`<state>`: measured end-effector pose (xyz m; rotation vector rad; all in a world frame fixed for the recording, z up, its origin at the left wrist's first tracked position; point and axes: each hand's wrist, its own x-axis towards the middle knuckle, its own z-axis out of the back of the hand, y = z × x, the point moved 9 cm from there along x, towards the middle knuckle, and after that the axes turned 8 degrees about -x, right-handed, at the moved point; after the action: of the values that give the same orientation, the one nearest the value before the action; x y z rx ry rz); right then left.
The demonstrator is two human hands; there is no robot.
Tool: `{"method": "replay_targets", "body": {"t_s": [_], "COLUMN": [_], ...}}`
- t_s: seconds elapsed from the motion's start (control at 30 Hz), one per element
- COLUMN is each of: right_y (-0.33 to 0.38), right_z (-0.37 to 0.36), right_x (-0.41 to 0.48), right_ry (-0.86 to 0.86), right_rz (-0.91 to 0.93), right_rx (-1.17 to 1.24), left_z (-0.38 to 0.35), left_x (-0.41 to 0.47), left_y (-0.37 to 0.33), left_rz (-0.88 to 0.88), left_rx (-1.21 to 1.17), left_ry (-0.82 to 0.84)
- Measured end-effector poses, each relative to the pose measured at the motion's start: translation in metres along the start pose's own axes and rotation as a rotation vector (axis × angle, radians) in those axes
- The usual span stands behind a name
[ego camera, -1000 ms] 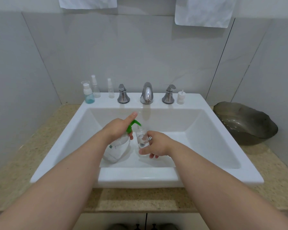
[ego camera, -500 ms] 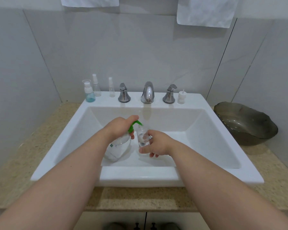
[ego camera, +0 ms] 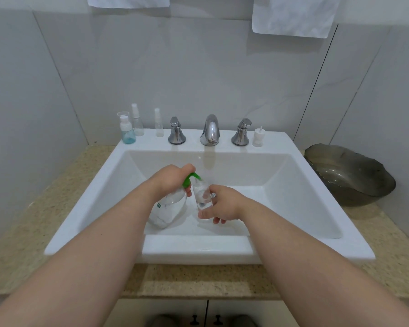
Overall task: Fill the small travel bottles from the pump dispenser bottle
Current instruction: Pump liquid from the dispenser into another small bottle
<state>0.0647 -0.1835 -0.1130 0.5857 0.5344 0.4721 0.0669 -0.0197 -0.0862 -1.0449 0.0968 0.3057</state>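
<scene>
Grey tiled walls back a white sink (ego camera: 198,250) set in a speckled beige tabletop (ego camera: 21,232), with two white towels (ego camera: 291,15) hanging at the top edge of the view. Over the middle of the sink basin, the left grip (ego camera: 172,179) is clenched over the green pump head (ego camera: 191,179) of the pump dispenser bottle (ego camera: 169,208). The bottle is clear, leans to the left and reaches down toward the near wall of the basin. Just right of it, the right grip (ego camera: 224,204) grasps a small clear travel bottle (ego camera: 202,195), fingers curled round its lower part. The green nozzle sits right at its mouth. This bottle is almost touching the dispenser.

On the sink's back left corner stand three more travel bottles: one with blue liquid (ego camera: 127,133), a spray bottle (ego camera: 137,121) just behind it, and a slim spray bottle (ego camera: 158,125) beside them. Along the back rim are a chrome faucet (ego camera: 210,131) between two chrome handles (ego camera: 176,132), and a small white cap piece (ego camera: 257,137) at the right. A dark bowl (ego camera: 350,175) rests on the tabletop by the sink's right edge.
</scene>
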Motion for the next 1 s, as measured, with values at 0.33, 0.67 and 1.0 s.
{"method": "replay_targets", "body": {"t_s": [0.33, 0.67, 1.0], "right_y": [-0.0005, 0.0002, -0.0017], "right_z": [0.0016, 0.0018, 0.0008], "right_x": [0.0007, 0.0002, 0.0032], "right_ry": [-0.019, -0.018, -0.013], "right_rz": [0.002, 0.002, 0.005], "right_rx": [0.032, 0.023, -0.009], "left_z": [0.0057, 0.0021, 0.0008], "left_x": [-0.0008, -0.0010, 0.0008], "left_y": [0.0028, 0.0025, 0.0050], "left_rz": [-0.022, 0.015, 0.039], "left_rx": [0.022, -0.002, 0.001], "left_ry": [-0.041, -0.015, 0.012]}}
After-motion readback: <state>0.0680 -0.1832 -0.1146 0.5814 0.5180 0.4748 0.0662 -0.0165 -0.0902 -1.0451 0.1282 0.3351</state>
